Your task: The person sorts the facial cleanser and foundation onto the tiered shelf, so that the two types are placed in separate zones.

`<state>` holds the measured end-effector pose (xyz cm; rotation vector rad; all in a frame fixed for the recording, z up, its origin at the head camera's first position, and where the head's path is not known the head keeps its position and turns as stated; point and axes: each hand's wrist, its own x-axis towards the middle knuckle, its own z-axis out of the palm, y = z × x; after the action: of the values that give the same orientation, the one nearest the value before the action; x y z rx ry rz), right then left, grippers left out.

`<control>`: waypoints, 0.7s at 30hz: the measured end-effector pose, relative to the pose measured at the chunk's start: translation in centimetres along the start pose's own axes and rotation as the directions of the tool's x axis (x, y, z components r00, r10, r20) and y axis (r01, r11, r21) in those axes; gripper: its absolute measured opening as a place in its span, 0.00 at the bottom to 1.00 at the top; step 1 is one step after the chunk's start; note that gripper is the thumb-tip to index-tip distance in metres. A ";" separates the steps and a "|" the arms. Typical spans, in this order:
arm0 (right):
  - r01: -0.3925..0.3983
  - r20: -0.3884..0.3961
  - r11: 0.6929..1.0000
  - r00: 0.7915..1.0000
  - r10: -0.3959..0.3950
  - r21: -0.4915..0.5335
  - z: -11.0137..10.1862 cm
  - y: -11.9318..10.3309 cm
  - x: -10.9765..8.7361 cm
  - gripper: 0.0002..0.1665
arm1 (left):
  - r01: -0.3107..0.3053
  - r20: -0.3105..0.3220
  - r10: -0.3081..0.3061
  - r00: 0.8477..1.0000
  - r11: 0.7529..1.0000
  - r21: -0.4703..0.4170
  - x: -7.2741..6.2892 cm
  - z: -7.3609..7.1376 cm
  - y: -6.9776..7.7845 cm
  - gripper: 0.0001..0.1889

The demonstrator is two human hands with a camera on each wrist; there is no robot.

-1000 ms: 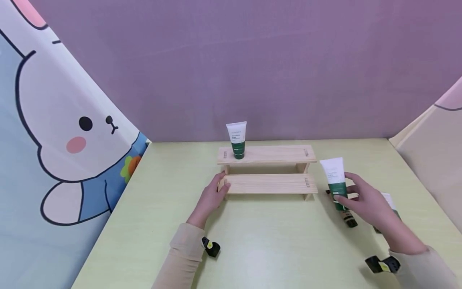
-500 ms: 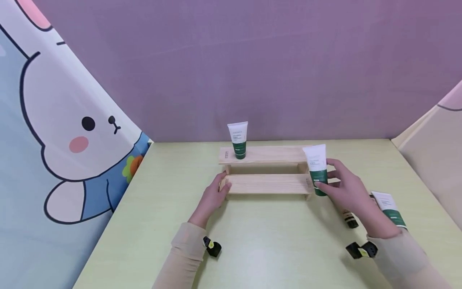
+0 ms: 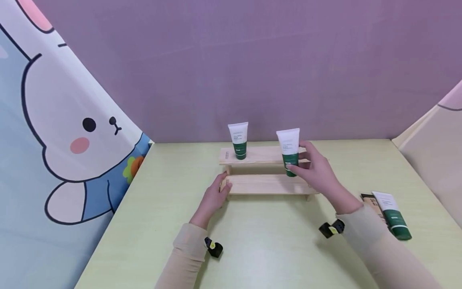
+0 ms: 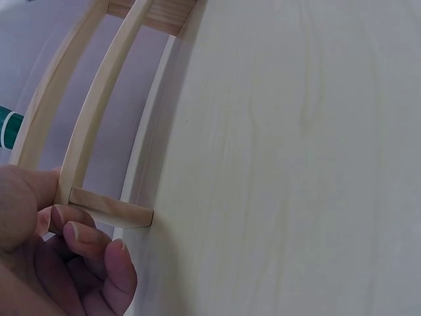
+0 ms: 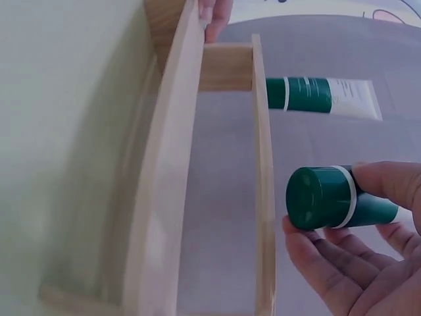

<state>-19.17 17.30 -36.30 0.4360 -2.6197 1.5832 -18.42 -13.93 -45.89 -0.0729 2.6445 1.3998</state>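
Observation:
A two-step wooden rack (image 3: 268, 185) stands near the back of the table. My left hand (image 3: 212, 197) grips the left end of its lower step; the left wrist view shows the thumb and fingers (image 4: 82, 230) around the wood there. On the upper step, toward the left, a white-and-green squeeze tube (image 3: 238, 140) stands on its cap. With my right hand (image 3: 317, 170) I hold a second such tube (image 3: 289, 147) upright, cap down, overlapping both steps toward their right in the head view. In the right wrist view, its green cap (image 5: 319, 197) shows beside the upper step's edge.
Right of the rack, another white-and-green tube (image 3: 394, 216) lies on the pale table (image 3: 260, 245). Next to it lies a brown-and-black item (image 3: 372, 204), partly covered by my right sleeve. A purple cloth (image 3: 252, 72) rises behind the table, and a rabbit-print cloth (image 3: 65, 152) hangs at left.
My right hand has carried the held tube left and away from me, from beside the rack to in front of its upper step. The left hand keeps its grip on the rack.

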 end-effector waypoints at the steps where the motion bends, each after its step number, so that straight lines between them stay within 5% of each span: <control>1: -0.002 0.002 1.000 1.000 0.002 0.022 0.3 -0.2 0.4 0.38 | -0.003 0.000 0.003 1.000 1.000 0.001 0.0 0.0 0.0 0.28; 12: 0.043 -0.041 0.995 0.998 -0.039 0.093 4.1 -1.3 4.9 0.37 | -0.007 0.002 0.007 1.000 1.000 0.002 0.0 0.0 -0.1 0.29; 21: 0.013 -0.052 0.996 0.999 -0.008 0.094 5.7 -0.4 6.2 0.37 | -0.013 0.006 0.013 1.000 1.000 -0.004 -0.2 0.0 -0.1 0.29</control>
<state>-24.46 10.79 -37.53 0.4071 -2.5091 1.6961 -18.17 -14.00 -45.93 -0.0512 2.6425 1.4066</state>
